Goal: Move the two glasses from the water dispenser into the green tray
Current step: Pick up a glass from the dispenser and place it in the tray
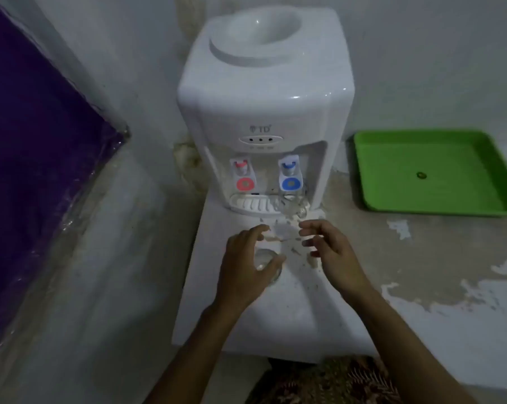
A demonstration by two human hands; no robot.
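Observation:
A white water dispenser stands against the wall, with a red tap on the left and a blue tap on the right. One clear glass sits on the drip tray under the blue tap. My left hand is curled around a second clear glass in front of the dispenser, thumb on its right side. My right hand hovers just right of it, fingers spread and holding nothing. The green tray lies on the floor to the right of the dispenser.
A small dark round mark or object sits in the middle of the green tray. A purple plastic-covered panel leans at the left. The floor on the right has peeling paint. A patterned cloth lies at the bottom edge.

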